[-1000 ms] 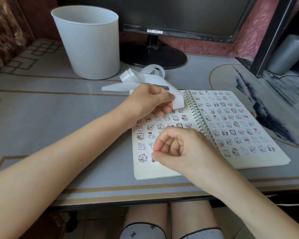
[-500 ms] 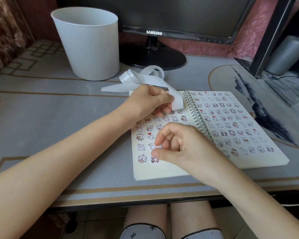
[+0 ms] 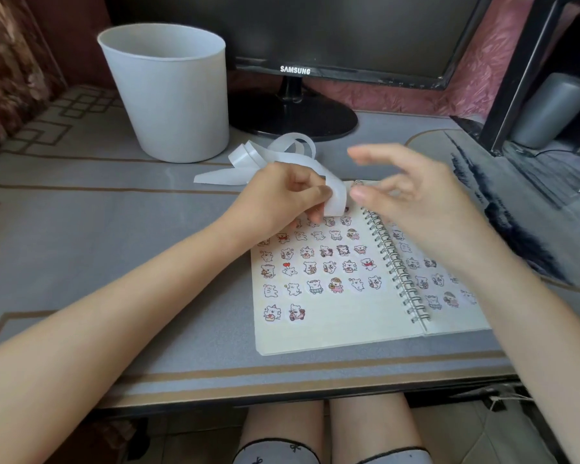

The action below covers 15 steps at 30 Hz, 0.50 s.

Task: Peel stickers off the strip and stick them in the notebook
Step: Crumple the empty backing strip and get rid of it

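Note:
An open spiral notebook [image 3: 335, 333] lies on the desk, both pages covered with rows of small cartoon animal stickers. My left hand [image 3: 282, 195] rests over the top of the left page, pinching the white sticker strip [image 3: 336, 195], whose curled tail [image 3: 268, 155] loops back across the desk. My right hand [image 3: 406, 195] hovers blurred above the notebook's spiral, just right of the strip's end, fingers spread and thumb near the strip. I see nothing held in it.
A white plastic bin [image 3: 171, 98] stands at the back left. A black monitor on a round base [image 3: 292, 118] sits behind the notebook. A speaker [image 3: 549, 108] and cables lie at the far right. The desk's front edge [image 3: 282, 373] runs just below the notebook.
My right hand has lifted from the lower left page and swung up and right to beside the strip's end, its fingers spreading. The left hand keeps its hold on the strip.

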Motion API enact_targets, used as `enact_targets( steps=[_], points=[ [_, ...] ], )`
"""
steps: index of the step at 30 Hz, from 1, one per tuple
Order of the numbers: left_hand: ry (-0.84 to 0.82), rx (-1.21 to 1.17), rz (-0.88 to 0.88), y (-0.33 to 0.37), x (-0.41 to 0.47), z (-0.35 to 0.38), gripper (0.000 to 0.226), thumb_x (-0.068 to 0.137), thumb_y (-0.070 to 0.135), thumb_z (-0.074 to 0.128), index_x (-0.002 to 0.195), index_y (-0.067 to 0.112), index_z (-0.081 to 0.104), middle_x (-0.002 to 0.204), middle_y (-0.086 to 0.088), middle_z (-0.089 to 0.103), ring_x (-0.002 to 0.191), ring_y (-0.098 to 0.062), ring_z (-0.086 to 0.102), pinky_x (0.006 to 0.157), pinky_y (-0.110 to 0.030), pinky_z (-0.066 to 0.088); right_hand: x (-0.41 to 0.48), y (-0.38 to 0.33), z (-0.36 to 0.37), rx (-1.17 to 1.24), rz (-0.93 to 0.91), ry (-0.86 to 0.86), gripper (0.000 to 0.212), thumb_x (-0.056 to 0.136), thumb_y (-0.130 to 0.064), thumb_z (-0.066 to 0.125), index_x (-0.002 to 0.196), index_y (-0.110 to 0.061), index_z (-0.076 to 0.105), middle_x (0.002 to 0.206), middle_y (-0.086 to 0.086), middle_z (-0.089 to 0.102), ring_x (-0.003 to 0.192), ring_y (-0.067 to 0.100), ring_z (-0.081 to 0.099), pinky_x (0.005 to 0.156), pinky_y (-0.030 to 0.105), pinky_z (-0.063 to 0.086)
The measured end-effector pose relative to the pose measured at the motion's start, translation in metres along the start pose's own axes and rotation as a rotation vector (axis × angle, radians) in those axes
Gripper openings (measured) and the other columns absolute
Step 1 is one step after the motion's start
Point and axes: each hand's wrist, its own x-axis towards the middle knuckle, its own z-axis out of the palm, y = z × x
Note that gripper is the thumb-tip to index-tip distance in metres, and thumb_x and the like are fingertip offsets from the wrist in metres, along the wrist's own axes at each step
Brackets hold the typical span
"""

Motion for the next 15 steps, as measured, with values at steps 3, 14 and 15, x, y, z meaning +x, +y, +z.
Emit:
enact_targets(
  steps=[3, 14, 15],
  points=[
    [-0.023, 0.006, 0.039, 0.001, -0.001, -0.001, 0.024, 0.092, 0.023, 0.059, 0.075, 0.009, 0.067, 0.059, 0.005, 0.064, 0.046, -0.009, 0.042, 0.047, -0.015, 0.035, 0.021, 0.009, 0.000, -0.044, -0.038, -0.118, 0.042, 0.087, -0.011, 0.066, 0.123, -0.030, 0.060, 0.104, -0.011, 0.068, 0.081, -0.008, 0.065, 0.083, 0.009, 0.047],
    [0.293, 0.196, 0.150, -0.003, 0.015, -0.024, 0.009, 0.084, 0.033, 0.067, 0.088, 0.026, 0.070, 0.086, 0.013, 0.069, 0.080, 0.000, 0.061, 0.070, -0.014, 0.045, 0.052, 0.032, 0.001, -0.010, -0.099, 0.028, 0.018, 0.082, -0.010, 0.071, 0.099, -0.018, 0.072, 0.079, -0.005, 0.070, 0.058, -0.010, 0.054, 0.063, 0.006, 0.040],
    [0.324, 0.326, 0.194, -0.001, 0.019, -0.030, 0.021, 0.081, 0.038, 0.067, 0.099, 0.026, 0.068, 0.101, 0.012, 0.067, 0.096, -0.005, 0.059, 0.084, -0.019, 0.045, 0.055, 0.031, 0.000, -0.009, -0.103, 0.034, 0.017, 0.082, -0.012, 0.071, 0.099, -0.018, 0.071, 0.078, -0.006, 0.069, 0.058, -0.010, 0.053, 0.063, 0.005, 0.039]
  ],
)
